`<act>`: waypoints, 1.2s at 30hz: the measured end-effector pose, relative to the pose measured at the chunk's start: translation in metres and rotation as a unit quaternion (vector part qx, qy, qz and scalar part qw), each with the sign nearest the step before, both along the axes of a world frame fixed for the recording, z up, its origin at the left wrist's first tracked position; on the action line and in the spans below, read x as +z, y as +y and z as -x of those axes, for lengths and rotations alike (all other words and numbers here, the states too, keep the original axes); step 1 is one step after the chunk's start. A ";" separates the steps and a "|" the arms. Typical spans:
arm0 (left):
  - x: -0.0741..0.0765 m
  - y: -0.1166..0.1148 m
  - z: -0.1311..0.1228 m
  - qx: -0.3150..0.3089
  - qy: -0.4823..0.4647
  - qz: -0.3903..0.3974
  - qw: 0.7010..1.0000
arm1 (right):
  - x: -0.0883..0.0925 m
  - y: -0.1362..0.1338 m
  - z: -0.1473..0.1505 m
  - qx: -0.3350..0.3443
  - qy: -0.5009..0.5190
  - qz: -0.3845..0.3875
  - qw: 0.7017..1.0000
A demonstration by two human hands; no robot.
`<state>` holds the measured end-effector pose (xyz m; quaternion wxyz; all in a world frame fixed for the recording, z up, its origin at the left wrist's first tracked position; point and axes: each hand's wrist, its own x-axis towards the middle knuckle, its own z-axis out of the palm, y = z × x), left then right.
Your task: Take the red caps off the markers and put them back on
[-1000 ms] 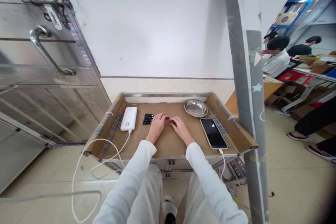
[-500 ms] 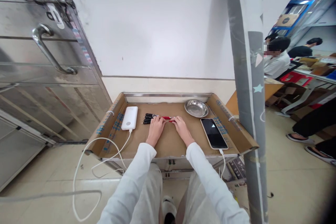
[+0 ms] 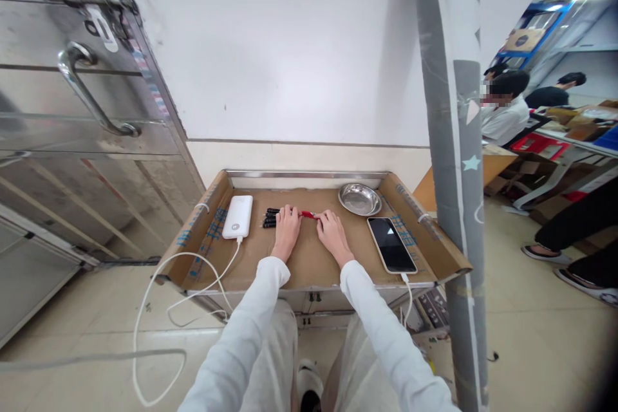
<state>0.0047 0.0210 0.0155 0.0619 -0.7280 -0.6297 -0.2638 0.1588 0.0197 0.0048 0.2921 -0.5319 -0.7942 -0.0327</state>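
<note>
Several slim black-and-red pens (image 3: 269, 217) lie side by side on the brown cardboard lining of the tray (image 3: 309, 264). Their black ends stick out to the left of my left hand (image 3: 287, 232). This hand covers the middle of the row, its fingers bent over the pens. A red stretch shows in the gap between my hands. On the right end of the pens rest the curled fingertips of my right hand (image 3: 332, 232). How firmly each hand grips is partly hidden by the backs of my hands.
A white power bank (image 3: 238, 215) with a cable lies at the left. To the right are a round metal dish (image 3: 360, 198) and a phone (image 3: 392, 244), also cabled. A grey wrapped pole (image 3: 454, 141) stands beside the tray. Other people sit farther right.
My left hand has shifted slightly up over the pens, and my right fingers have drawn a little to the right, more curled. The pens stay in nearly the same place.
</note>
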 end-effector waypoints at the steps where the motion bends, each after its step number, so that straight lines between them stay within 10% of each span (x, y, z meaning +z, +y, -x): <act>1: 0.001 -0.003 0.001 0.003 -0.005 -0.003 1.000 | 0.001 0.000 0.000 -0.001 0.000 0.001 1.000; 10: -0.002 -0.044 0.055 0.117 -0.019 -0.022 0.993 | 0.001 -0.001 -0.001 -0.025 0.013 0.003 1.000; 25: -0.003 -0.045 0.031 -0.136 -0.115 0.054 0.983 | 0.002 -0.007 0.007 0.123 0.360 0.165 0.910; 28: 0.001 -0.034 0.015 -0.177 -0.239 0.032 0.954 | 0.004 -0.008 0.008 0.123 0.448 0.243 0.851; 33: 0.023 -0.018 0.000 -0.180 -0.401 0.023 0.898 | 0.007 -0.003 0.001 0.156 0.649 0.364 0.650; 36: 0.038 -0.014 0.001 -0.173 -0.447 0.024 0.877 | 0.009 -0.002 -0.001 0.176 0.692 0.392 0.580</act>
